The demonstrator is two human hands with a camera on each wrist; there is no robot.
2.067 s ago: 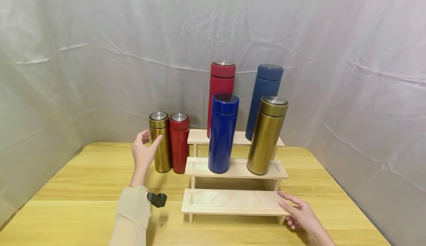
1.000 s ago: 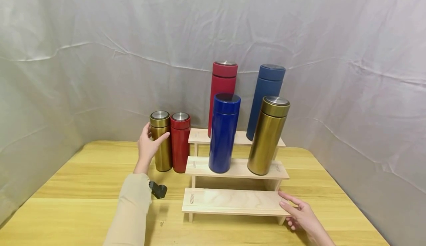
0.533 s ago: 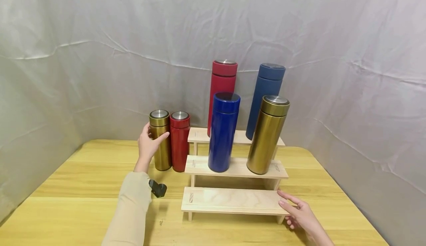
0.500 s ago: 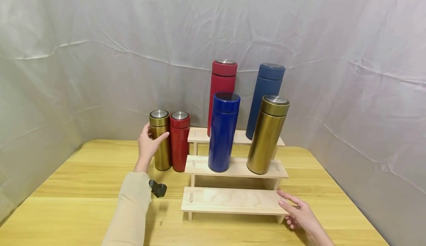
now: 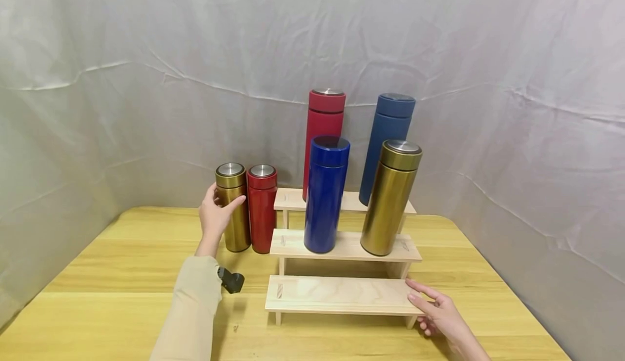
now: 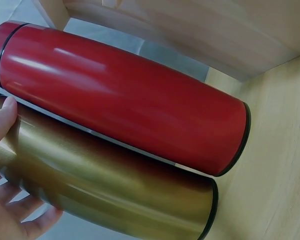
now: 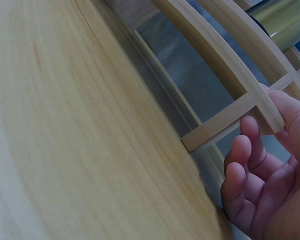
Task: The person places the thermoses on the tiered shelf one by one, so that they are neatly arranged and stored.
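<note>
My left hand [image 5: 215,217] grips a gold thermos flask [image 5: 238,225] that stands at the left of the wooden stand, thumb on its near side and fingers round the far side. A shiny red thermos flask [image 5: 262,214] stands right beside it, a thin gap between them in the left wrist view. My right hand [image 5: 441,315] holds the right end of the lowest step of the three-tier wooden stand [image 5: 342,294], thumb on top. In the right wrist view its other fingers [image 7: 235,175] curl below the board end, near the support leg [image 7: 220,122].
On the middle step stand a glossy blue flask [image 5: 326,203] and a larger gold flask [image 5: 390,203]. Behind them, a matte red flask [image 5: 325,127] and a matte blue flask [image 5: 390,133] stand on the top step. A grey cloth [image 5: 195,51] surrounds the wooden table [image 5: 122,306].
My left hand has moved in from beside the small gold flask and taken hold of it. That flask has shifted slightly left, away from the shiny red one. My right hand stays in place.
</note>
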